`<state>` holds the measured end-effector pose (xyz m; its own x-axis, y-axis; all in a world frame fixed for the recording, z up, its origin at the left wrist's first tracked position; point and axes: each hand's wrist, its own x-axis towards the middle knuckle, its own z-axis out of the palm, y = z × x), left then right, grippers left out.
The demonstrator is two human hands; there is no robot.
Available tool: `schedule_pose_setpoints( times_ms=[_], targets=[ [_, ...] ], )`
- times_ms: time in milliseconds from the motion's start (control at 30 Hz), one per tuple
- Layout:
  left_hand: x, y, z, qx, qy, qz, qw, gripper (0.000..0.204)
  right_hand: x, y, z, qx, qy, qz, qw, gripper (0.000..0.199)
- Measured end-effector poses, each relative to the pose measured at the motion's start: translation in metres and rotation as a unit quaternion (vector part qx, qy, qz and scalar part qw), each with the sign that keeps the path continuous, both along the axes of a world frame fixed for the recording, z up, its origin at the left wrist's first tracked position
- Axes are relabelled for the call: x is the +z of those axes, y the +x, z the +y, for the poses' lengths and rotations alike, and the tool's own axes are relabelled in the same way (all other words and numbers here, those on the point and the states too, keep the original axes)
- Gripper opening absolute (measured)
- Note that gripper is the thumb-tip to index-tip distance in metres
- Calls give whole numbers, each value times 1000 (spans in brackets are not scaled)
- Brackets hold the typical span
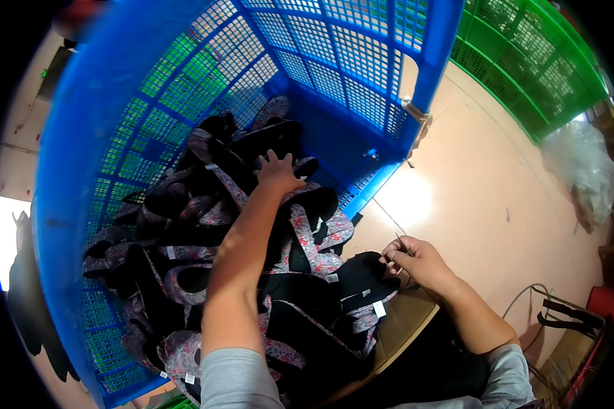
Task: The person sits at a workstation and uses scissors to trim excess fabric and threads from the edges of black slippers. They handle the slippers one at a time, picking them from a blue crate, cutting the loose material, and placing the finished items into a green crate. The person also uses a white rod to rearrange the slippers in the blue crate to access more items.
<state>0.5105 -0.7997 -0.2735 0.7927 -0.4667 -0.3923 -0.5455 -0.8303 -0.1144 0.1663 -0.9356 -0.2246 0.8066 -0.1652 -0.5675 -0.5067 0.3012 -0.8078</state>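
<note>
A big blue mesh crate point(82, 170) lies tipped toward me, with several black and floral-patterned fabric pieces point(184, 225) piled inside. My left hand point(278, 172) reaches deep into the crate and rests on a dark piece near the top of the pile, fingers spread over it. My right hand point(416, 259) is outside the crate, over the floor, pinching a thin metal tool point(397, 240) between thumb and fingers. It sits just beside a black fabric piece point(361, 273) with a small white tag that spills over the crate's front edge.
A green mesh crate point(525, 61) stands at the upper right. A clear plastic bag point(583, 163) lies at the right on the beige floor point(471, 184). A brown board point(406, 320) is under my right forearm. Black straps point(566, 317) and a red object sit at the lower right.
</note>
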Motion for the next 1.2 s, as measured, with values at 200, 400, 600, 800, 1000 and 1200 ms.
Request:
schedule_pose_setpoints(
  times_ms=[200,400,600,800,1000,1200],
  targets=[
    [-46,25,-7,65,62,-30,995,74,2,-3,-2,11,-14,-8,1000,16],
    [-64,28,7,10,91,-152,984,57,8,-3,-6,14,-14,-3,1000,16],
    [-76,44,44,3,54,-46,997,37,12,1,-5,15,-7,-8,1000,16],
    [-78,46,45,-45,30,85,995,36,5,-1,-5,16,-15,-24,999,16],
    [-49,45,57,-75,-2,186,980,38,3,1,-6,13,-21,-13,1000,16],
    [30,3,67,-63,27,267,961,41,-4,-3,-9,0,-11,-23,1000,17]
  ],
)
